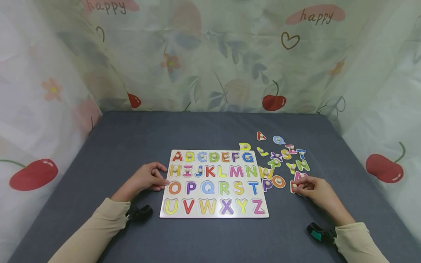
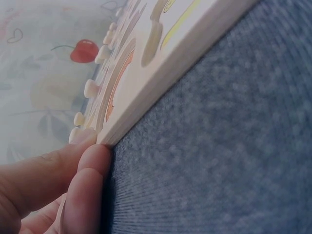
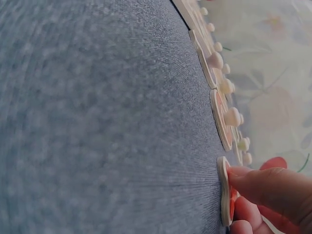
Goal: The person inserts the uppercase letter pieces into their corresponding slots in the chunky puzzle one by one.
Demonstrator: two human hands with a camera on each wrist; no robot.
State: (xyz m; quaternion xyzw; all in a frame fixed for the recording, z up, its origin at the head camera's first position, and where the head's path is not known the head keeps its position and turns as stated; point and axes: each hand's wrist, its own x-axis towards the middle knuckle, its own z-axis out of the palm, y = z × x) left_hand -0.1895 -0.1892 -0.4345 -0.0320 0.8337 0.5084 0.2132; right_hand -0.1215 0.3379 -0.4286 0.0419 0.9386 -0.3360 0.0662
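A white wooden alphabet puzzle board [image 1: 213, 215] lies on the table. Knobbed letters fill its top row and the H, I and J places; the other recesses show printed letters. My left hand [image 1: 146, 178] holds the board's left edge beside the orange O recess, thumb on top and fingers against the side in the left wrist view. To the right of the board, my right hand [image 1: 315, 190] pinches a red letter piece [image 3: 225, 190] by its knob. Fingers cover most of it, so its letter is hard to read. The piece stays at or very near the tabletop.
Loose knobbed letters spread right of the board, among them an orange O [image 1: 279, 181], a purple P [image 1: 267, 185], a yellow W [image 1: 265, 172] and a blue Q [image 1: 279, 140]. A yellow U-shaped piece [image 1: 245, 146] touches the board's top edge. Patterned curtains surround the dark table [image 1: 210, 241].
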